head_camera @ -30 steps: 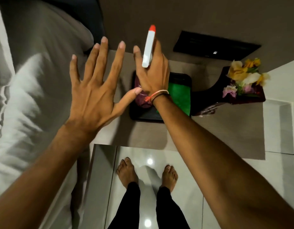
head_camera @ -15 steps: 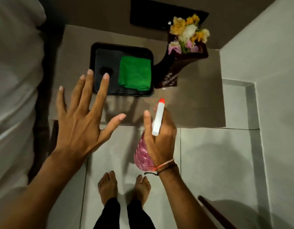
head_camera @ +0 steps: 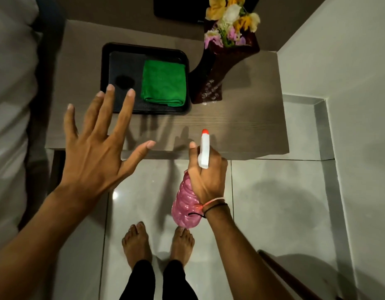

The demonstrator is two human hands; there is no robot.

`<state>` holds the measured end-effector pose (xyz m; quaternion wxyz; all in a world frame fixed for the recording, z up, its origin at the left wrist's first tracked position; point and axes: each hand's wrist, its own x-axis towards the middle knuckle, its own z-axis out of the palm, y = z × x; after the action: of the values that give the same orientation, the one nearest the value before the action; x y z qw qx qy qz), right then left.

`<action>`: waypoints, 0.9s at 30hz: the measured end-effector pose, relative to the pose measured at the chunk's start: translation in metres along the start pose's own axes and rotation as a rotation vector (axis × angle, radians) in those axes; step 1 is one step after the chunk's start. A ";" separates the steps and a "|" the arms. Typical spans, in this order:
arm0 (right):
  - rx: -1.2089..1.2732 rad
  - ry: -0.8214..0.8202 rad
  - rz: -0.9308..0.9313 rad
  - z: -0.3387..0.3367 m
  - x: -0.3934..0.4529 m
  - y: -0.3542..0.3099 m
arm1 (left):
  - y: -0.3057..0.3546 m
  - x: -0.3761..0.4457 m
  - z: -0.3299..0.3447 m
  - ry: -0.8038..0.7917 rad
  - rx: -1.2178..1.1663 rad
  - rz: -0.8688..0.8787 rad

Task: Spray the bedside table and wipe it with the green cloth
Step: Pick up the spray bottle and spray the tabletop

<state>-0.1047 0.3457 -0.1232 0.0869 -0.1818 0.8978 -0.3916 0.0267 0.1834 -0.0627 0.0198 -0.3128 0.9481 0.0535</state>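
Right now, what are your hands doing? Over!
Right hand gripping pink spray bottle, nozzle toward bedside table. Left hand open, empty. Green cloth folded in black tray. Flower vase on table.

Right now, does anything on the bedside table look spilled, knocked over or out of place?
Nothing stands out. The green cloth lies folded in the black tray, the flower vase stands beside it, and no liquid shows on the bedside table. The right hand holds the spray bottle; the left hand is open and empty.
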 end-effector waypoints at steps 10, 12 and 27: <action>0.088 0.049 -0.113 0.009 -0.010 -0.017 | -0.024 0.000 0.007 -0.046 0.030 -0.011; 0.086 0.076 -0.114 0.008 -0.010 -0.024 | -0.028 0.001 0.008 -0.046 0.016 -0.022; 0.217 0.114 -0.318 0.039 0.015 -0.074 | -0.072 0.018 0.004 -0.007 -0.030 -0.075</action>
<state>-0.0874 0.2674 -0.0949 -0.0077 -0.2884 0.8138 -0.5045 0.0550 0.1159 -0.0744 0.0206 -0.3479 0.9348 0.0683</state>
